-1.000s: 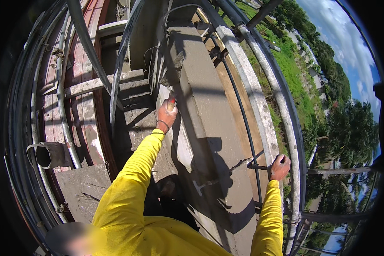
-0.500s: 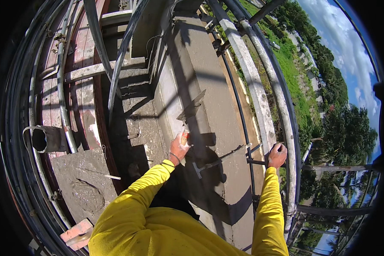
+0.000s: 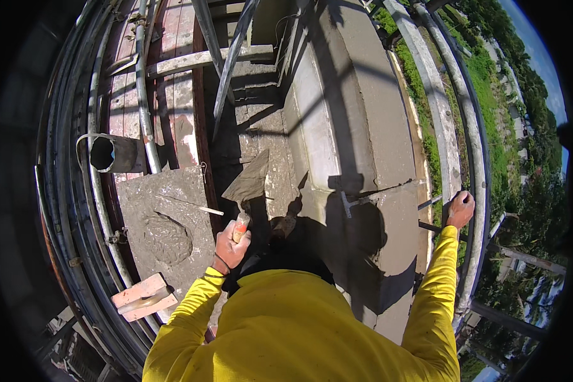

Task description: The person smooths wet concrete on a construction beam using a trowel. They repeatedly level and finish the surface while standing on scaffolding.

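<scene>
My left hand (image 3: 231,245) is closed round the red and pale handle of a pointed trowel (image 3: 248,178). The trowel's grey-smeared blade points away from me, over the walkway in front of my body. Left of that hand lies a flat board (image 3: 134,197) bearing a heap of wet mortar (image 3: 167,239) and a thin pale stick (image 3: 210,210). Out to the right, my right hand (image 3: 461,209) is closed at the pale beam (image 3: 442,121), beside a metal pipe (image 3: 476,146). A freshly plastered ledge (image 3: 388,127) runs between my two arms.
A wooden float (image 3: 144,297) lies at the mortar board's near corner. Beyond the board stands a dark bucket (image 3: 116,153). Scaffold pipes (image 3: 143,83) and diagonal braces (image 3: 232,70) rise at left and ahead. A T-shaped metal piece (image 3: 346,204) sticks out by the ledge. Greenery lies far below, right.
My left hand has brought the trowel from the ledge leftward, near the mortar board. My right hand stays at the beam. The view has swung left, shifting the scene rightward.
</scene>
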{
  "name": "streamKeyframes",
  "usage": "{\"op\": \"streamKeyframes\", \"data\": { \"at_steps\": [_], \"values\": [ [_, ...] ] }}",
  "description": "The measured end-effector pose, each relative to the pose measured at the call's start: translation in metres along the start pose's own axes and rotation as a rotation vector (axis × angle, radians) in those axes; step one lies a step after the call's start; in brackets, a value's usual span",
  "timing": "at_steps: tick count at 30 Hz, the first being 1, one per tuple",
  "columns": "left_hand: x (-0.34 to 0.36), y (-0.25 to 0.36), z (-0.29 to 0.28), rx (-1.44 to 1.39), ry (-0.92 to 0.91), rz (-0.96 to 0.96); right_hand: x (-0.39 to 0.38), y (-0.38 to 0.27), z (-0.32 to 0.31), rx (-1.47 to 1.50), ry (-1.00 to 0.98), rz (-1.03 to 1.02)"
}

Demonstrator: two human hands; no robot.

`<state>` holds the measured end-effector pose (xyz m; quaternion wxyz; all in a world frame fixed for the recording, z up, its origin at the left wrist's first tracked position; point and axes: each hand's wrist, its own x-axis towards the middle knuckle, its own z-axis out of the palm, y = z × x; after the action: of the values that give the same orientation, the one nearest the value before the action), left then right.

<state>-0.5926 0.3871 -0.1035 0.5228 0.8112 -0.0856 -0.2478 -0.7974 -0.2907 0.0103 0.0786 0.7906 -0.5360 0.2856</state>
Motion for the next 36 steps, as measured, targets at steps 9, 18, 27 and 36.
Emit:
{"op": "streamKeyframes", "data": {
  "at_steps": [9,18,27,36],
  "values": [
    [-0.200,-0.194,-0.101,0.530,0.767,-0.625,-0.006,-0.015,-0.007,-0.002,0.000,-0.014],
    [-0.180,-0.238,-0.127,-0.239,0.758,-0.194,-0.006,-0.054,-0.093,0.383,0.201,-0.117],
    [0.014,0.099,-0.016,-0.003,0.111,0.232,-0.112,-0.081,-0.217,0.904,0.318,-0.025],
    [0.054,0.292,0.142,0.239,-0.705,1.044,-0.270,-0.189,-0.231,0.940,-0.125,0.177]
  ]
}}
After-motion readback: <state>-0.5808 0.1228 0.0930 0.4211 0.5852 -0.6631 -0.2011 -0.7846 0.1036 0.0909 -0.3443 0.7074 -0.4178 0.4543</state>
